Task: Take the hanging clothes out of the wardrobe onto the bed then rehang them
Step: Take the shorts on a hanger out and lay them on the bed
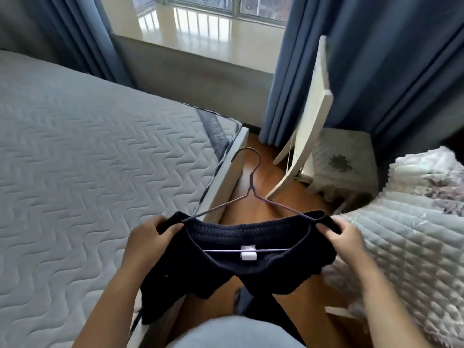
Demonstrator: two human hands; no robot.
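A pair of dark navy shorts (226,267) with a white label at the waistband hangs between my two hands, above the wooden floor. A thin purple wire hanger (251,187) sits inside the waistband, its hook pointing away from me. My left hand (148,237) pinches the left end of the waistband together with the hanger's arm. On the other side, my right hand (344,237) pinches the right end the same way. The bed (88,151), a bare grey quilted mattress, lies to my left. No wardrobe is in view.
A white quilted, flowered cover (406,234) lies at the right. A pale stool (344,162) and a leaning white board (311,109) stand ahead on the floor. Blue curtains (376,59) frame a window sill (200,28) at the back. A narrow strip of wooden floor (258,159) runs between bed and cover.
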